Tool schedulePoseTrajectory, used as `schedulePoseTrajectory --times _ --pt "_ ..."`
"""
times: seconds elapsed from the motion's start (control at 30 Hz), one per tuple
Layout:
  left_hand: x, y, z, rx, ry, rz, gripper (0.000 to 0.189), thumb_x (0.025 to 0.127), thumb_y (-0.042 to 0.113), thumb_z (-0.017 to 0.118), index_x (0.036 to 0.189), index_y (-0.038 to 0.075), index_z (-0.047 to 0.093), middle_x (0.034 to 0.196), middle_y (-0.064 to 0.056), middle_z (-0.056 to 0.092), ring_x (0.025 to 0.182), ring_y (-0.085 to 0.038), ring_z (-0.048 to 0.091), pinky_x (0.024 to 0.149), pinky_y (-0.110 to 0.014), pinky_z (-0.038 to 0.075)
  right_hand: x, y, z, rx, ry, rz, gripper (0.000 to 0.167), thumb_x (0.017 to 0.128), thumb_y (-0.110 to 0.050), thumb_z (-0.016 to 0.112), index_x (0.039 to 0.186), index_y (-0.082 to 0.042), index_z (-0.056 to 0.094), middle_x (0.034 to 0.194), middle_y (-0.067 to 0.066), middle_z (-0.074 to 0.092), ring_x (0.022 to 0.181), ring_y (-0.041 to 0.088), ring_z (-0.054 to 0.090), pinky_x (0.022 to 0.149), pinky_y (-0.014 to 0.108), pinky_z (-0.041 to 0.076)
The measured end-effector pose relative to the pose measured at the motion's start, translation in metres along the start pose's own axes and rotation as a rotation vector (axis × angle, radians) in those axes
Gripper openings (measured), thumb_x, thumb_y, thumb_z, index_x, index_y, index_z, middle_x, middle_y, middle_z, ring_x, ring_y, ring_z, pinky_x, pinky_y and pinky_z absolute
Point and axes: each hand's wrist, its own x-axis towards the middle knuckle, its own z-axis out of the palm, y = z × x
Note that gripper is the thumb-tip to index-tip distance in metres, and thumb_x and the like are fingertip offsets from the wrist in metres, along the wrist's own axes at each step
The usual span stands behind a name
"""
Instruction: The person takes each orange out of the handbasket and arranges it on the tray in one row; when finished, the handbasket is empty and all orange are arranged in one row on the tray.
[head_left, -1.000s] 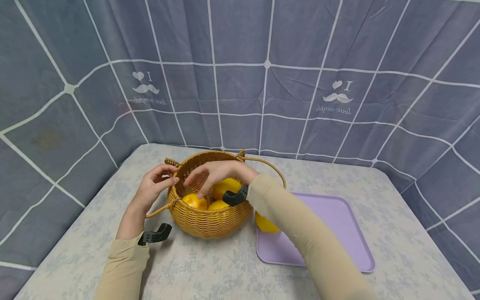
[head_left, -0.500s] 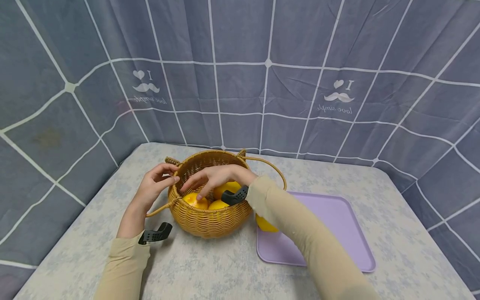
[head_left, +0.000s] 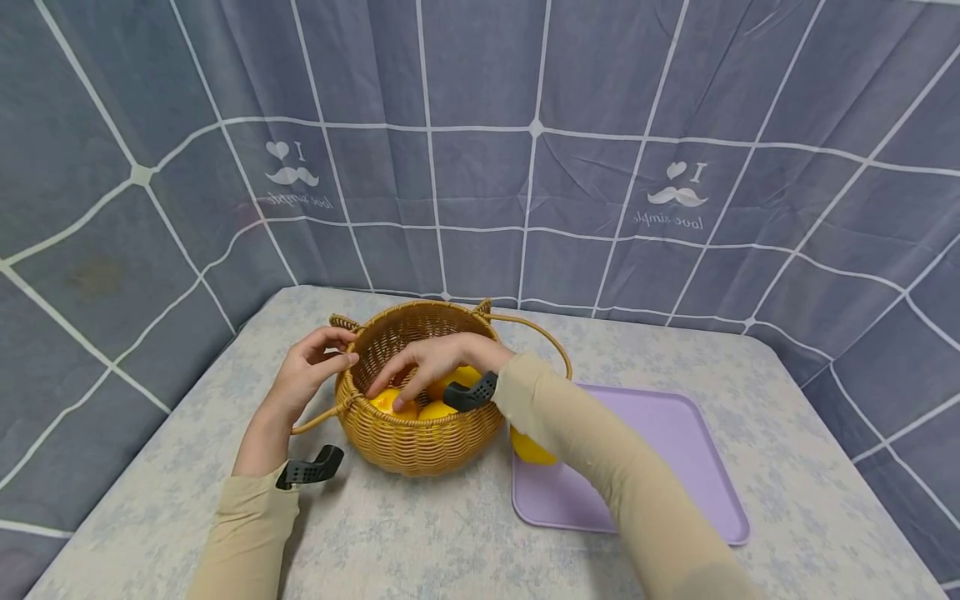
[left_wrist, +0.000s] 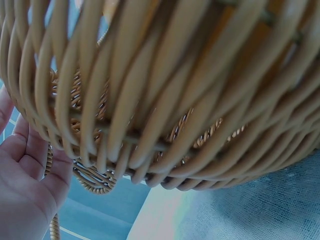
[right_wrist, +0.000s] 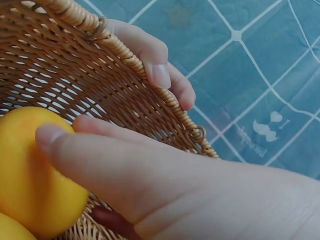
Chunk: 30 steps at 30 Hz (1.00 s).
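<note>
A round wicker basket (head_left: 423, 446) with two small ears stands left of centre, holding several smooth yellow fruits. My left hand (head_left: 303, 371) grips its left rim, the thumb on the near side of the edge. In the left wrist view, that hand (left_wrist: 30, 172) lies against the woven wall. My right hand (head_left: 431, 362) reaches into the basket and grasps the leftmost yellow fruit (head_left: 386, 402). The right wrist view has the thumb pressed on this oval fruit (right_wrist: 35, 175), with the other fingers partly hidden around its far side. More yellow fruits (head_left: 437, 410) lie beside it.
A lilac tray (head_left: 675, 442) lies right of the basket, partly under my right forearm. On its left edge sits another yellow fruit (head_left: 531, 447). The basket's handle (head_left: 551, 337) sticks out to the right. A grey-blue checked curtain (head_left: 480, 175) hangs behind the table.
My right hand has moved down onto the leftmost fruit, its fingers closing around it. The left hand and the basket have stayed in place.
</note>
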Motion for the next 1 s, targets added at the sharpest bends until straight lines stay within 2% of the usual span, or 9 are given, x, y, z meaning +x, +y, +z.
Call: schedulePoseTrajectory --times 0.2,0.37,0.63,0.83,0.93,1.0 --pt "-0.0006 -0.0004 0.0005 -0.006 -0.004 0.012 0.019 0.089 0.0 0.06 0.107 0.0 0.058 0.096 0.0 0.052 0.087 -0.014 0.049 0.071 -0.021 0.044 0.0022 -0.0004 0.0033 -0.019 0.05 0.003 0.036 0.088 -0.016 0.066 0.122 -0.009 0.058 0.123 0.0 0.056 0.112 0.005 0.048 0.099 0.028 0.036" --pt "-0.0004 -0.0005 0.0008 0.007 -0.004 0.006 0.019 0.089 0.001 0.061 0.108 0.001 0.058 0.096 0.0 0.052 0.086 -0.015 0.05 0.071 -0.021 0.044 0.0014 -0.0009 0.0038 0.003 0.072 0.047 0.03 0.09 -0.013 0.064 0.118 -0.009 0.054 0.122 0.0 0.052 0.112 0.006 0.046 0.095 0.025 0.038" --pt "-0.0002 -0.0009 -0.0002 0.009 0.001 0.001 0.02 0.089 0.001 0.061 0.109 0.0 0.058 0.096 0.0 0.052 0.087 -0.013 0.049 0.071 -0.02 0.044 0.0006 0.0003 0.0009 0.004 0.09 0.033 0.037 0.093 -0.001 0.051 0.13 -0.003 0.048 0.132 0.008 0.047 0.124 0.015 0.041 0.099 0.021 0.033" --pt "-0.0009 0.0 0.0001 0.017 0.007 -0.001 0.02 0.089 0.001 0.061 0.109 0.001 0.058 0.097 0.001 0.052 0.088 -0.013 0.049 0.072 -0.019 0.043 0.0004 -0.0005 -0.0006 0.015 0.112 0.122 0.041 0.094 0.001 0.039 0.132 -0.01 0.053 0.134 0.001 0.051 0.12 0.008 0.041 0.097 0.021 0.033" --pt "-0.0009 0.0004 0.0006 0.02 0.008 -0.003 0.021 0.089 0.001 0.061 0.109 -0.001 0.058 0.097 0.0 0.052 0.087 -0.014 0.05 0.071 -0.019 0.044 -0.0006 -0.0009 -0.0008 0.029 0.106 0.149 0.042 0.093 -0.002 0.042 0.132 -0.011 0.054 0.134 0.0 0.05 0.119 0.008 0.042 0.096 0.022 0.034" --pt "-0.0007 0.0005 0.0008 0.02 0.007 -0.003 0.021 0.089 0.001 0.061 0.109 -0.002 0.057 0.097 0.0 0.052 0.087 -0.014 0.05 0.071 -0.019 0.044 -0.0011 -0.0008 -0.0009 0.022 0.102 0.15 0.04 0.092 -0.006 0.049 0.131 -0.011 0.053 0.133 0.0 0.05 0.117 0.008 0.042 0.096 0.022 0.034"
